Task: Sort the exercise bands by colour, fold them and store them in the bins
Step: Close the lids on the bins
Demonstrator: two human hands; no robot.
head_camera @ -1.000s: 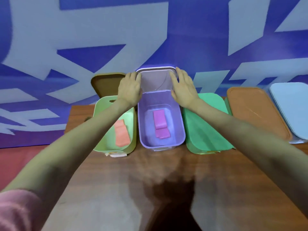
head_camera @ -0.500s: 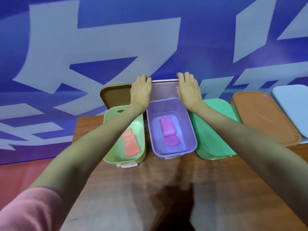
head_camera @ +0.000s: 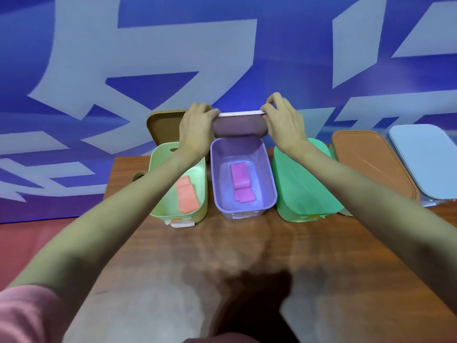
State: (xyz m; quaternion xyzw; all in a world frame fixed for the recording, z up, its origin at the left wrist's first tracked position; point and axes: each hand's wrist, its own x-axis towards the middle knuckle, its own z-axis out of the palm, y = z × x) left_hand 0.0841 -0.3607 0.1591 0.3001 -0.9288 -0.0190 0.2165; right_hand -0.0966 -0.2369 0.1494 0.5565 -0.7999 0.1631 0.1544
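Observation:
A purple lid (head_camera: pixel 239 125) is held above the far end of the open purple bin (head_camera: pixel 269 179). My left hand (head_camera: pixel 196 128) grips its left end and my right hand (head_camera: pixel 284 122) grips its right end. Inside the purple bin lie folded magenta bands (head_camera: pixel 240 181). To its left stands an open light green bin (head_camera: pixel 158 169) with folded orange bands (head_camera: pixel 186 198) on its floor; my left forearm crosses over it.
A tan lid (head_camera: pixel 163 126) leans behind the light green bin. Right of the purple bin stand a green-lidded bin (head_camera: pixel 304 184), an orange-lidded bin (head_camera: pixel 368 159) and a pale blue-lidded bin (head_camera: pixel 425 157). The wooden table (head_camera: pixel 222 256) stretches toward me; a blue wall stands behind.
Both hands closed on the purple lid and tilted it up and forward from behind the bin; its top edge now faces me.

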